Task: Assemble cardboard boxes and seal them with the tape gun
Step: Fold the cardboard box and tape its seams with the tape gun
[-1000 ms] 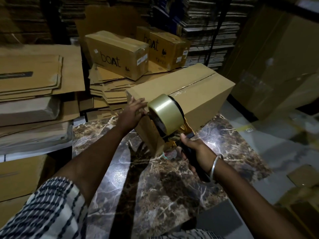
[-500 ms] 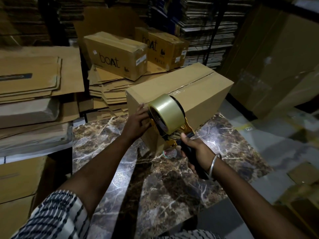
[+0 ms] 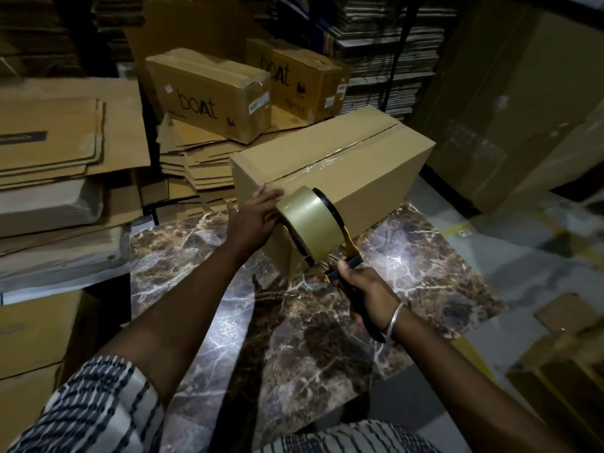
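Note:
A plain brown cardboard box (image 3: pixel 369 158) stands on the marble tabletop (image 3: pixel 294 338), its top seam covered by clear tape. My left hand (image 3: pixel 258 214) presses flat against the box's near end, fingers reaching the top edge. My right hand (image 3: pixel 366 289) grips the black handle of the tape gun (image 3: pixel 313 223), whose tan tape roll sits against the same near end, right of my left hand. The gun's blade end is hidden behind the roll.
Two sealed "boat" boxes (image 3: pixel 212 93) rest on a heap of flattened cartons (image 3: pixel 196 158) behind the table. Flat cardboard stacks (image 3: pixel 58 152) fill the left. Large cartons (image 3: pixel 510 103) stand at the right, with scraps on the floor (image 3: pixel 555 338).
My left hand slid down the box's near end and back up toward the top edge. The tape gun stayed at the near end, shifting slightly.

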A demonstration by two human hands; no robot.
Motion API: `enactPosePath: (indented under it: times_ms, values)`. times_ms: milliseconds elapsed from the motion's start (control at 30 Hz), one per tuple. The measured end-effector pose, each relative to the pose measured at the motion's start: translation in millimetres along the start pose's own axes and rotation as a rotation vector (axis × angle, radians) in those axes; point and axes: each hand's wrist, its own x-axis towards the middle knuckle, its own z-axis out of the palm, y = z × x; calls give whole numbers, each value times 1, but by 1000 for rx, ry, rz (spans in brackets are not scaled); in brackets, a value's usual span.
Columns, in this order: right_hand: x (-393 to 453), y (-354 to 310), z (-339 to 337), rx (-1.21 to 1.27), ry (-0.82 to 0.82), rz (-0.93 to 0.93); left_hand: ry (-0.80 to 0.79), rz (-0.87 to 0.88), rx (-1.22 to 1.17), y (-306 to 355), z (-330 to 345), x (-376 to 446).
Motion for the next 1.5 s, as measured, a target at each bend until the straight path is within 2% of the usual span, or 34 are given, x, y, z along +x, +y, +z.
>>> enactPosePath:
  times_ms: [67,167,300,500,600,700,800,967,1200,1333,1500]
  values:
    - [7,6,0,27,-7,4,-38,61,12,-2,3,-3]
    - [13,16,-1,69,-28,-7,-137,59,-95,-13,6,-3]
    - [18,25,-1,91,-55,-52,-103,128,-130,-19,6,2]
    - [13,43,-11,169,-55,-100,-98,231,-40,-15,3,6]
    - [4,58,-16,174,-63,-108,-91,179,-61,-7,-1,6]
    - [-2,73,-17,163,-1,-102,-102,158,-69,-3,-4,6]
    - [2,81,-16,189,-26,-118,-115,99,-70,2,-5,4]
    - [6,93,-21,291,-49,-153,-158,110,25,13,-9,1]
    - [6,112,-23,379,-13,-152,-240,302,394,18,-3,5]
    - [2,104,-24,376,-47,-157,-308,191,437,22,-10,13]
    - [-12,159,-40,366,28,-56,-324,163,418,26,-14,15]
